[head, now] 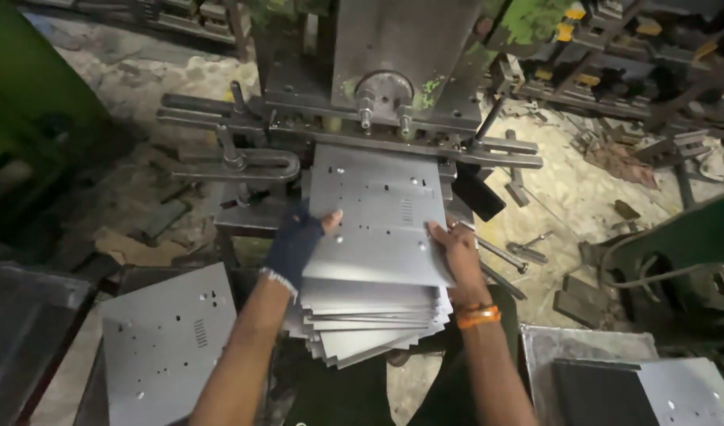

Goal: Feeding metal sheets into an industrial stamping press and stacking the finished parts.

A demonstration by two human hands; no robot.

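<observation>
Head view: top sheet (377,217) at frame centre, far edge under the press (393,71), lying on the stack (370,315). Left hand (299,241), gloved, grips its left edge; right hand (452,248) clasps the right. Feeding step, likely; next calls for squaring the sheet under the die.

Punched grey metal sheet (377,217) flat atop fanned stack (370,319).

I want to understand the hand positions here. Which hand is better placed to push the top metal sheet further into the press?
Probably the right hand: it grips the top sheet at its near right edge, behind it. The gloved left hand holds the left side edge, better for steering.
</observation>
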